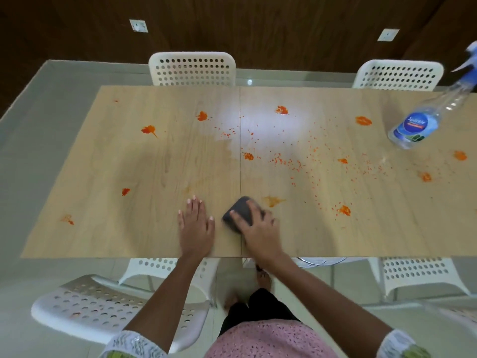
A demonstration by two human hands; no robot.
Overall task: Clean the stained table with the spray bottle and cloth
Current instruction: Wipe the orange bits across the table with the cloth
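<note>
Head view, looking down on a light wood-grain counter (144, 161) w/ a seam running front to back near the middle. Left hand (196, 227) lies flat on the counter near the front edge, palm down, fingers spread, grip wide and holding nothing. Right hand (258, 228) is just beside it, right of the seam, pressing down on a dark grey cloth (238, 211); fingers splay over the top of the wad, so the grip is on the cloth, holding it against the surface. Cloth and right hand look motion-blurred.

Just right of the cloth sits a pale smeared orange stain (273, 201), thinner than the rest. Bright orange blobs dot the counter: left half e.g. (149, 129), (202, 116), (125, 191); right half e.g. (281, 110), (363, 120), (344, 210). Fine orange specks (296, 161) scatter across the centre-right. A glossy wet-looking patch (260, 130) w/ light glare sits mid-counter near the far side.

Spray bottle (415, 126), clear w/ blue label and blue/white trigger head, stands at the far right of the counter, well apart from both hands.

White perforated chairs: two at the far side (192, 69), (398, 74), others at the near side, one pulled out at lower left (103, 308). Person wears a pink top (268, 339).
</note>
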